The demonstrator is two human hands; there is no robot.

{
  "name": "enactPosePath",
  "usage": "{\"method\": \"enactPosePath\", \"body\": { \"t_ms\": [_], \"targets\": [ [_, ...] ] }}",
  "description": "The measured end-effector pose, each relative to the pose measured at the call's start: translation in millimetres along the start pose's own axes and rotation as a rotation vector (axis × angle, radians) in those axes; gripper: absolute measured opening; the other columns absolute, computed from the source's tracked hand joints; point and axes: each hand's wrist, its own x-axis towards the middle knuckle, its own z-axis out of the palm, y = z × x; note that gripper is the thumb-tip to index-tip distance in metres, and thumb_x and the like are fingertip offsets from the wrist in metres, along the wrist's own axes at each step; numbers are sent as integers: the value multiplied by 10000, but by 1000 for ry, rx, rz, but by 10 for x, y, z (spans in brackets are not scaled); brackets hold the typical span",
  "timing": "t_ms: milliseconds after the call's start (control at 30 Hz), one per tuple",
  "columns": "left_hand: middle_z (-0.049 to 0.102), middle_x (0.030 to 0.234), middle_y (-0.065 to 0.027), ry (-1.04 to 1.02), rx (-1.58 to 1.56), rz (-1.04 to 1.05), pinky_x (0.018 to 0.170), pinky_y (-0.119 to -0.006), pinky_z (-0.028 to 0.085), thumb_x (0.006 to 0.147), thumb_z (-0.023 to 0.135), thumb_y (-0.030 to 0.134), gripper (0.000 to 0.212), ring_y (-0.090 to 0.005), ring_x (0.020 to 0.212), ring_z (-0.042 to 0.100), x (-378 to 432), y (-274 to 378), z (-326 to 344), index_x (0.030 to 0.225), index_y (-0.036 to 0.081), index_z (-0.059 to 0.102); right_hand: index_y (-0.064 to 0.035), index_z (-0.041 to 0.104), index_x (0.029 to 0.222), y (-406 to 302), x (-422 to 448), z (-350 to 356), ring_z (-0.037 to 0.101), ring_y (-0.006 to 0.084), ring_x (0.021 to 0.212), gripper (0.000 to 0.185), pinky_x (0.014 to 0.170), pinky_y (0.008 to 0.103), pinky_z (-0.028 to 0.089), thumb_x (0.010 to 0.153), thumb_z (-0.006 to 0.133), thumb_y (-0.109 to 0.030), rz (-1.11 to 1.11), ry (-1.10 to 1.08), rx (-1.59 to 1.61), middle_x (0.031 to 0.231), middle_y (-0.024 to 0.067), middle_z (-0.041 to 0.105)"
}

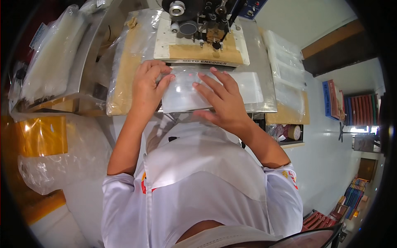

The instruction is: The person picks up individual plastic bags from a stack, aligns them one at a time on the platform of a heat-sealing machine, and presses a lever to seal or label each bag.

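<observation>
A stack of clear plastic bags [186, 97] lies flat on the metal table in front of the coding machine [214, 28]. At the stack's far left corner, my left hand [150, 82] has its thumb and bent fingers closed on the edge of the film. My right hand [221, 96] is spread over the middle of the stack, fingertips on or just above the plastic. A small red light spot shows on the film between the two hands. The machine's white base [161, 46] has tan tape across its front.
Bundled clear bags [55, 59] rest on a metal stand at left. More clear bags [285, 71] lie on cardboard at right, above an open drawer [290, 135] holding a tape roll [294, 132]. A large plastic sack [80, 148] sits at lower left.
</observation>
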Motion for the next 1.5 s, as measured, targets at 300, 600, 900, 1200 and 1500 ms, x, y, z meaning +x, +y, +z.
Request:
{"method": "enactPosePath", "body": {
  "t_ms": [300,600,900,1200,1500],
  "targets": [
    [700,898,-83,-135,-353,90,699,-265,488,849,685,1,114,-163,800,651,95,746,-462,963,5,691,-115,497,1425,-277,81,-287,282,410,1428,843,1109,584,286,709,829,-411,68,373,85,1529,129,402],
    [688,836,-65,-211,-769,122,655,-321,503,748,762,14,191,-222,738,647,88,1060,-472,930,55,721,3,677,1084,-585,-86,-1034,653,234,856,184,722,310,504,907,640,-31,221,372,692,947,111,714],
    [633,773,-22,-160,-483,573,623,-362,503,752,721,49,136,-239,691,610,132,1097,-416,848,142,703,-24,653,1073,-527,-156,-671,669,324,835,222,717,377,537,856,650,26,99,8,118,1046,140,706],
    [675,807,-48,-169,-368,539,652,-368,485,836,692,61,52,-257,700,605,216,930,-603,876,67,724,-21,683,998,-653,-34,-797,655,303,764,153,682,364,515,858,633,18,117,55,416,983,150,710],
    [673,757,-28,-229,-427,417,571,-356,452,777,749,121,76,-217,678,603,88,957,-794,853,118,746,-12,713,1039,-645,63,-921,705,229,830,162,737,311,526,949,578,-16,433,147,957,983,123,736]
  ]
}}
